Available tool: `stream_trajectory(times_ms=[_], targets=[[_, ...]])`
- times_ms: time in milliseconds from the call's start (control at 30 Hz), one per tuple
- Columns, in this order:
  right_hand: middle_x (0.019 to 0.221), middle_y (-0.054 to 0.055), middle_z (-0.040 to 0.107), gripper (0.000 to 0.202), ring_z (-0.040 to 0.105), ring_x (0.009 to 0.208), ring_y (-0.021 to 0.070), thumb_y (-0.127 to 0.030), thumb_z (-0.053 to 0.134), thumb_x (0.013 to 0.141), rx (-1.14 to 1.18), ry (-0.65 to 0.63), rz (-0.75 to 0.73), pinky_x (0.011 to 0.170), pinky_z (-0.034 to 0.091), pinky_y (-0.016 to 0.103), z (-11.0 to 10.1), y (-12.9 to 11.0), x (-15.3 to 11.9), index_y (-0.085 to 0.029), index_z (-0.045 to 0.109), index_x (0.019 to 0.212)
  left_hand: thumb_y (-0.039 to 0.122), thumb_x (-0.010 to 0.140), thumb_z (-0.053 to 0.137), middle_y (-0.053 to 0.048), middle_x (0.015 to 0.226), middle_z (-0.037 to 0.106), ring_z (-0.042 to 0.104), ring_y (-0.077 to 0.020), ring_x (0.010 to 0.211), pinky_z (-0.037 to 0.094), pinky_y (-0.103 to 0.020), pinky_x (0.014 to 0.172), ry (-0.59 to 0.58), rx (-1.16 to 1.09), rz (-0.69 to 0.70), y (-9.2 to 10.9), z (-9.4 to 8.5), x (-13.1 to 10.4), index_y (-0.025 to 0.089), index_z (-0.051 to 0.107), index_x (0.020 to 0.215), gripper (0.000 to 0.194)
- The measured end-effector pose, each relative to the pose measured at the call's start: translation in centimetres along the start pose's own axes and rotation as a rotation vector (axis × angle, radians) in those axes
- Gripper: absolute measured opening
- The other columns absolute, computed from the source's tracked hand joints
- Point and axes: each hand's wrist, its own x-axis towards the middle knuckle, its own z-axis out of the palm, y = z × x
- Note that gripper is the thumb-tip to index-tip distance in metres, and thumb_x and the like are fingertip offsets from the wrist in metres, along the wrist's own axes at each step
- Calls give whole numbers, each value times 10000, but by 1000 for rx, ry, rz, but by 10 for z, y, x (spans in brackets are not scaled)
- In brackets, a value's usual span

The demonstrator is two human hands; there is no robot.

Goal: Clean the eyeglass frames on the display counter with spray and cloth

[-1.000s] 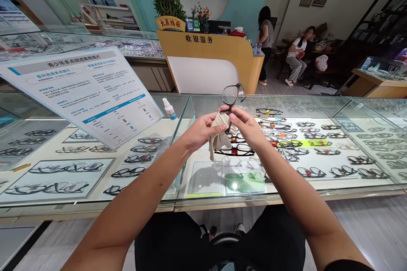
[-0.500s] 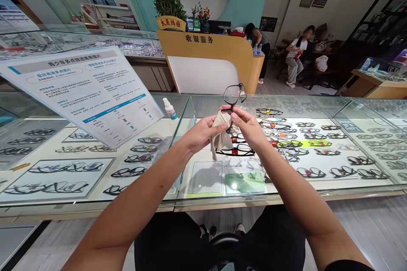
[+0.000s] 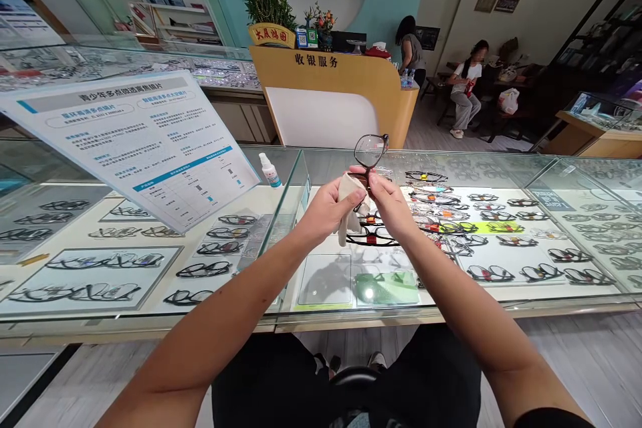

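Note:
Over the glass counter I hold a pair of dark-framed glasses (image 3: pixel 370 150) upright on end, one lens raised above my fingers. My left hand (image 3: pixel 331 207) is closed on a pale beige cloth (image 3: pixel 347 217), which wraps the lower part of the glasses. My right hand (image 3: pixel 388 204) pinches the frame near its middle. The lower lens is mostly hidden by the cloth and fingers. Left of the hands, a small white spray bottle (image 3: pixel 269 170) with a blue label stands on the counter.
A printed sheet (image 3: pixel 150 140) stands tilted at the left. Rows of glasses (image 3: pixel 489 273) lie inside the glass display counter (image 3: pixel 451 304). Behind it are a wooden cashier desk (image 3: pixel 334 77), a person (image 3: pixel 411 50) beside it, and a seated person (image 3: pixel 465 90) at the right.
The glasses have turned slightly in my hands, and the cloth has bunched closer around them. In the background, the person by the desk has straightened up.

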Motion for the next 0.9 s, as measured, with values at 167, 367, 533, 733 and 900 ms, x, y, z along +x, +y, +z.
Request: stream_trajectory(times_ms=[167, 367, 533, 733, 900], targets=[[1267, 78, 821, 627, 702, 1225, 301, -829, 679, 964, -76, 3, -52, 1210, 498, 464, 3, -5, -1, -281, 885, 1188, 732, 746, 959, 50, 737, 648, 550, -110, 602, 480, -230, 545, 47, -22, -19, -3, -1, 0, 184, 710, 1324, 835], [1043, 63, 785, 627, 643, 1052, 278, -852, 645, 966, -180, 5, -110, 1074, 519, 445, 5, -7, -2, -268, 872, 951, 715, 702, 992, 23, 779, 709, 613, -112, 667, 489, -233, 634, 155, -84, 24, -6, -1, 4, 171, 771, 1131, 727], [1050, 60, 826, 585, 678, 1123, 297, -811, 730, 934, -86, 25, -106, 1122, 510, 456, 3, -7, -1, -270, 813, 730, 704, 762, 965, 3, 794, 720, 635, -136, 705, 520, -260, 685, 83, -98, 34, -6, -5, 7, 192, 796, 1056, 614], [1153, 54, 857, 463, 739, 1148, 292, -719, 821, 904, 92, 75, 28, 1166, 537, 466, -3, -2, 2, -294, 923, 1059, 710, 794, 941, -17, 772, 707, 608, -138, 625, 488, -251, 593, -70, -105, -51, -7, -10, 5, 158, 801, 1116, 654], [1236, 42, 864, 414, 765, 1184, 279, -666, 825, 926, 164, 87, 53, 1154, 559, 434, -6, 0, 2, -298, 923, 1087, 663, 753, 989, -26, 834, 719, 627, -137, 652, 531, -249, 605, -156, -118, -97, -3, -11, 2, 140, 778, 1174, 704]])
